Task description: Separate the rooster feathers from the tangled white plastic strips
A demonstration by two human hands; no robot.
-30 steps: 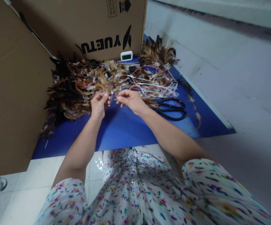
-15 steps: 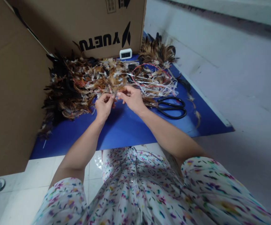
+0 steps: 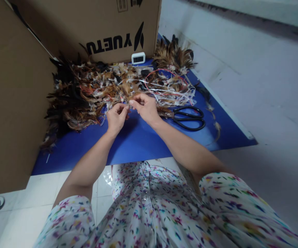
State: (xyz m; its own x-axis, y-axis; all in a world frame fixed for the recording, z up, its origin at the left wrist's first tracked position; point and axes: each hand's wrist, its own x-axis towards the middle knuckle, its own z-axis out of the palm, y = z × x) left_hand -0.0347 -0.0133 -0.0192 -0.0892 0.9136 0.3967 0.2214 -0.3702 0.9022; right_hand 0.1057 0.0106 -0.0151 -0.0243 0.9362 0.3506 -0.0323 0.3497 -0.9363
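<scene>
While your left hand (image 3: 116, 120) and right hand (image 3: 148, 109) meet at twelve o'clock, just beyond the desk's bare blue strip (image 3: 141, 144), the fingers of both look closed in a pinch at the base of a brown feather tuft (image 3: 126, 88); which fingers bear on what is too small to tell. With so fine a grip, the quills could slip or splay if one hand eases off or the two pull unevenly.

At three o'clock, just beside your right hand, lie the black-handled scissors (image 3: 189, 119); a sideways swing of that forearm could knock them or hook a loop. At two o'clock, the loose white strands (image 3: 183, 98) and a red cord (image 3: 146, 81) could snag on your fingers and drag feathers along. The feather heap (image 3: 87, 89), from nine to twelve o'clock, could tangle with the tuft, being so near.

Farther off, a small white digital clock (image 3: 138, 58) shows digits too dim to read. Behind it, the cardboard box (image 3: 68, 20) carries "YUETU" upside down in black, a leaf-like logo, and a partly cut-off arrow and label.
</scene>
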